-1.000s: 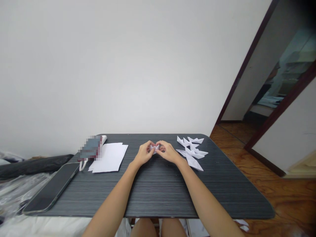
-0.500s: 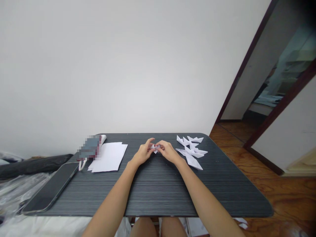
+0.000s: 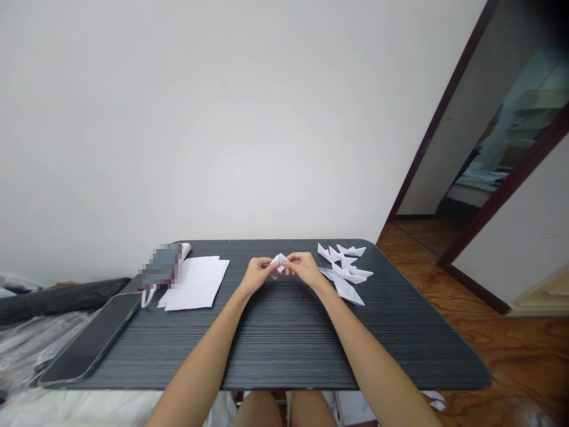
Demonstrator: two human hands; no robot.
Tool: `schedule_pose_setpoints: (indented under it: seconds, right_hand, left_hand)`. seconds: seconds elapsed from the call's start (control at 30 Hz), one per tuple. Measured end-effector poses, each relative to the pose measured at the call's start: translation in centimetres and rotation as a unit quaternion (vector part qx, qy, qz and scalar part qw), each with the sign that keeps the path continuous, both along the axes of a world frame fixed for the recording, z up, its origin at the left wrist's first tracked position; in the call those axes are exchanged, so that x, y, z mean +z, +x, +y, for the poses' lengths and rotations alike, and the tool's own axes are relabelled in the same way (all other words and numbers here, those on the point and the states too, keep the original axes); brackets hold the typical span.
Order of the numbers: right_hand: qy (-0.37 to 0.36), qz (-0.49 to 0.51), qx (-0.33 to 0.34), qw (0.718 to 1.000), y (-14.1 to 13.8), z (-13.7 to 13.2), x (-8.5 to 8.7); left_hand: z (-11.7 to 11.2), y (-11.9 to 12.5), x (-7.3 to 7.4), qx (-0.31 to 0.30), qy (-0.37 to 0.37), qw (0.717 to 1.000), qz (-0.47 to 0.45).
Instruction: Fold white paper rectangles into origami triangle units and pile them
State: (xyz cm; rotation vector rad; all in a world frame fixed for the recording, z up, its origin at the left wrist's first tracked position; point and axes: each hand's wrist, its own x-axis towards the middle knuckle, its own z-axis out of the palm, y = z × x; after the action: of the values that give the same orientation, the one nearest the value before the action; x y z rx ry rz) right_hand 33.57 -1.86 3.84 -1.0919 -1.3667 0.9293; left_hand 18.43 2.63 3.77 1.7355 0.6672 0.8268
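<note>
Between my two hands is a small folded piece of white paper [image 3: 280, 260], its pointed top showing above the fingers. My left hand [image 3: 258, 272] pinches its left side with thumb and fingers. On the right side, my right hand [image 3: 304, 267] grips it in the same way. Fingertips cover the paper's lower edges. Just right of my right hand lie several folded white paper boats [image 3: 348, 289], grouped loosely on the dark table [image 3: 284, 350].
White paper sheets [image 3: 195, 284] lie stacked at the left, partly under a blurred dark object [image 3: 162, 267] with a white cable [image 3: 146, 299]. A phone [image 3: 95, 338] rests along the left table edge. A white wall [image 3: 284, 118] rises behind the table.
The folded paper has turned between my hands and now shows a larger diamond-like face with its point up. My left fingers, raised before, have closed onto it.
</note>
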Motion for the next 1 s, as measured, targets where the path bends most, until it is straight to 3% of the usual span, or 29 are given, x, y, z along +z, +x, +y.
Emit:
schedule_pose_setpoints:
  seconds: [0.13,0.3,0.43,0.67,1.0]
  right_hand:
    - [-0.026,0.075,0.016,0.997,-0.1,0.0,-0.2]
    - [-0.017,0.103,-0.027,0.994,-1.0,0.1,-0.3]
    - [-0.033,0.113,-0.033,0.993,-1.3,0.1,-0.4]
    - [-0.042,0.086,-0.004,0.995,-0.2,0.1,-0.4]
    - [-0.048,0.044,0.021,0.998,-1.2,-0.9,0.5]
  left_hand:
    - [-0.2,0.3,0.2,-0.009,-0.027,0.999,-0.030]
    - [-0.7,0.7,-0.1,0.016,-0.075,0.996,-0.053]
    - [-0.7,0.9,-0.2,-0.021,-0.114,0.992,-0.042]
    - [-1.1,0.4,0.7,-0.126,-0.096,0.987,0.027]
    - [-1.4,0.3,0.5,-0.152,-0.123,0.980,0.019]
